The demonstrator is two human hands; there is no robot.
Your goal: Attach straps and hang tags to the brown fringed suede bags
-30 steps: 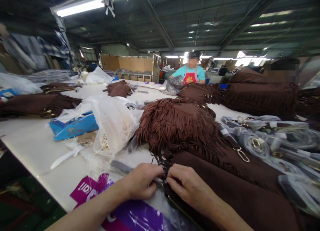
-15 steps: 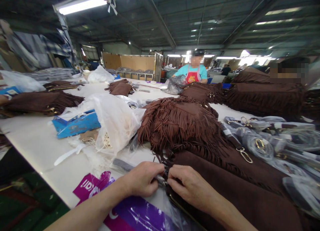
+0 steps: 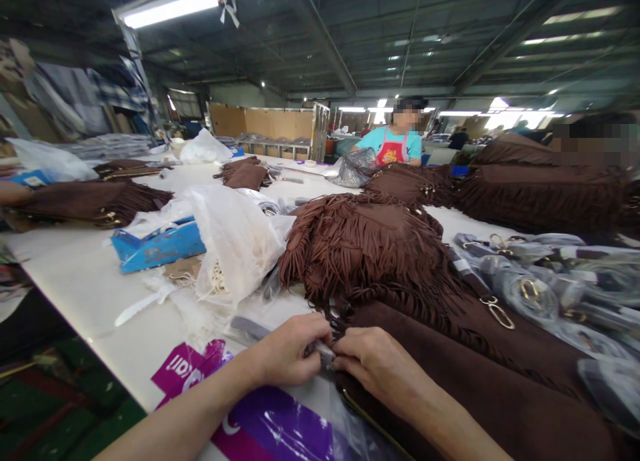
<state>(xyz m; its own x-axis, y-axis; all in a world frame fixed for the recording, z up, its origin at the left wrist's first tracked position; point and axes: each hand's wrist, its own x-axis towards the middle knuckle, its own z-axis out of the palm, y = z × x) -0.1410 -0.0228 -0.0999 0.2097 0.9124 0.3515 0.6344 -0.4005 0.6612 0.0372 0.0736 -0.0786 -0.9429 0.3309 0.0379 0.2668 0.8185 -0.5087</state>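
My left hand [image 3: 294, 350] is closed around a plastic-wrapped strap [image 3: 246, 328], whose grey length runs out to the left behind the fingers. My right hand [image 3: 369, 356] meets it in a pinch at the near left corner of a dark brown bag [image 3: 465, 381], by a small metal fitting. The fingers hide what exactly the right hand grips. A gold zip edges the bag below the right wrist. Behind both hands lies a heap of brown fringe [image 3: 365, 248]. Under my left forearm is a purple printed plastic bag [image 3: 285, 421].
Left of the fringe sit a white plastic bag [image 3: 240, 238] of pale cords and a blue tape dispenser [image 3: 160, 246]. Wrapped straps with gold clips [image 3: 530, 289] cover the right side. Across the table a person in a red apron [image 3: 394, 148] stands near more brown bags [image 3: 540, 191].
The view has shifted slightly, so the scene sits a little further right. Both hands stay together at the bag's corner, with only small finger movements.
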